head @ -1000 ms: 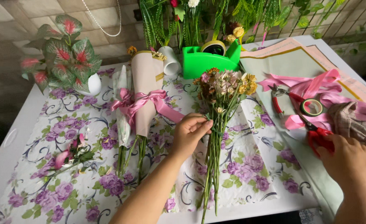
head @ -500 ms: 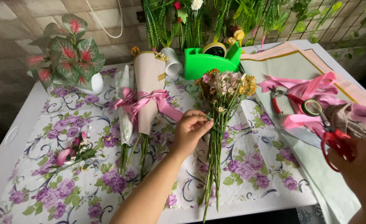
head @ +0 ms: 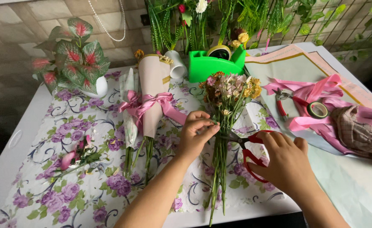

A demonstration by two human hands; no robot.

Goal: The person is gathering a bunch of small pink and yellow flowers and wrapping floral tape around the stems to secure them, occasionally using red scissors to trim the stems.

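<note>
A bunch of small pink, white and yellow flowers (head: 230, 88) on long green stems lies on the flowered tablecloth (head: 76, 185). My left hand (head: 196, 135) pinches the stems just below the blooms. My right hand (head: 285, 162) grips red-handled scissors (head: 249, 150), whose blades point left and meet the stems beside my left fingers.
Two wrapped bouquets with pink ribbon (head: 146, 101) lie to the left. A green tape dispenser (head: 215, 63) stands behind. Pink ribbon, red pliers (head: 281, 103), a roll of green tape (head: 317, 109) and a checked cloth (head: 359, 131) lie on wrapping paper at right. A potted plant (head: 74, 57) stands back left.
My right hand has lifted the red scissors from the right side and carried them left to the flower stems. My left hand has stayed on the stems.
</note>
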